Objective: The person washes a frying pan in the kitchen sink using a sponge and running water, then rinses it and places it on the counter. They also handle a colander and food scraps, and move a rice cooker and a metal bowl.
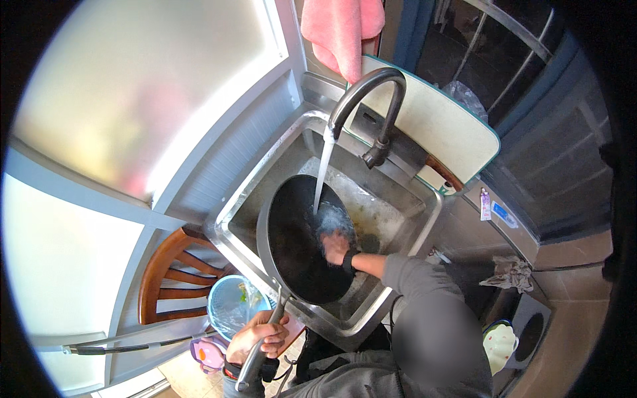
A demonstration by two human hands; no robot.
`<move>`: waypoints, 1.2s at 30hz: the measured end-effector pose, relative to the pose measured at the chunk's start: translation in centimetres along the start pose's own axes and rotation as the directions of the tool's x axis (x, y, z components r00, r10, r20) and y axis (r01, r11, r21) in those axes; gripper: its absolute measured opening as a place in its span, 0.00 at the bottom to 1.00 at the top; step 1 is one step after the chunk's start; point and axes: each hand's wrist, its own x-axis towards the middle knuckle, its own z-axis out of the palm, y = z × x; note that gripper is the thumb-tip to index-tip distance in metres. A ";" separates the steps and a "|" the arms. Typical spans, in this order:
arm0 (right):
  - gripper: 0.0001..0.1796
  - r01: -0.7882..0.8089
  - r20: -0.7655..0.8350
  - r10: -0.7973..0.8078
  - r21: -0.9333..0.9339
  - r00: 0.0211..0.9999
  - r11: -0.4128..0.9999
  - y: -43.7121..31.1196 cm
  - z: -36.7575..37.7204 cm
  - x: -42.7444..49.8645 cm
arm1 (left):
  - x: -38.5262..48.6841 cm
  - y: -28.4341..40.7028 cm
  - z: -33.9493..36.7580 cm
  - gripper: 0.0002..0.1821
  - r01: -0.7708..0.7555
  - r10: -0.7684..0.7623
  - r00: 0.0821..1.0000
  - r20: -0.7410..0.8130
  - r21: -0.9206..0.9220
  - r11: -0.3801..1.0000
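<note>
A dark wok [303, 248] lies tilted in the stainless steel sink [428, 219]. My left hand [261, 336] is closed around the wok's metal handle [255, 360], outside the sink's near rim. Inside the wok, my right hand [336, 247] is in the splashing water near its right side; it is blurred, and whether it holds anything cannot be made out. Water [323, 171] runs into the wok from a curved metal faucet [368, 84] above.
Behind the faucet, a cleaver [408, 154] rests by a cutting board [448, 119]. A pink towel [343, 35] hangs above. A wooden chair [149, 293] and a blue basket [224, 303] stand left of the sink. Two tubes [485, 204] and a crumpled cloth or paper [510, 273] are at right.
</note>
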 end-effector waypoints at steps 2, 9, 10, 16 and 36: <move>0.29 0.030 -0.234 0.029 0.242 0.972 0.970 -0.7 0.3 3.6 | -0.2 -0.3 0.4 0.09 0.003 -0.003 1.000 0.006 0.005 1.000; 0.25 0.673 -0.485 -0.541 0.143 0.687 0.726 -9.8 -1.8 1.9 | 0.1 -0.8 1.4 0.09 0.005 0.001 0.999 -0.053 0.112 0.994; 0.14 0.684 -0.427 -0.534 0.441 0.730 0.581 -11.0 -1.2 0.0 | 0.3 -0.5 1.3 0.08 0.025 -0.013 0.995 -0.097 0.119 0.993; 0.26 0.287 -0.055 -0.430 0.819 0.901 0.497 -13.2 0.5 -4.0 | 0.8 -0.7 1.5 0.09 0.007 0.024 0.990 -0.138 0.220 0.976; 0.38 0.577 0.365 -0.761 0.500 0.537 0.646 -3.4 3.6 -4.9 | 0.0 0.5 2.4 0.08 -0.095 0.145 0.953 -0.265 0.191 0.977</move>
